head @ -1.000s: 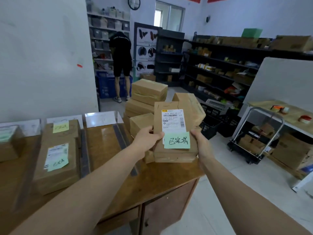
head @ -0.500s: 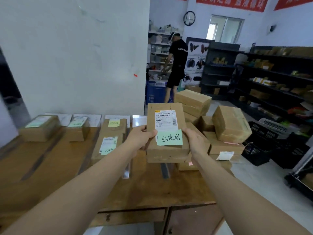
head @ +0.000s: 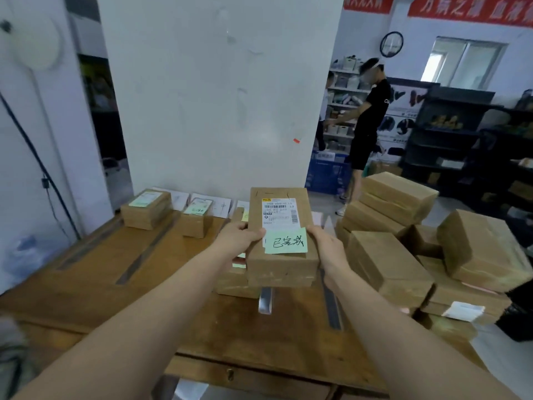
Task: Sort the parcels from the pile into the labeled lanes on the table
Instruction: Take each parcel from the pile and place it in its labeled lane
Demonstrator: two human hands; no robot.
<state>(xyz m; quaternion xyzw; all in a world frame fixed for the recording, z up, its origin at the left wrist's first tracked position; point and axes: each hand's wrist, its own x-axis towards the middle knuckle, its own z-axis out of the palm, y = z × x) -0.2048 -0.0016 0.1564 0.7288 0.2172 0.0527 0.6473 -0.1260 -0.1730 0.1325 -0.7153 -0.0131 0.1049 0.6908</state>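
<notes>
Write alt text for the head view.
The left hand and right hand hold a brown parcel, with a label and green note, over a wooden table. Other parcels sit in its lanes at left; a pile stands at right.

I read handwritten 已完成 on a green sticky note (head: 286, 241) stuck to the parcel (head: 282, 267). Above it, the white shipping label (head: 279, 212) shows a barcode and blurred print. The red banners (head: 467, 8) on the wall carry yellow characters I cannot read.
</notes>
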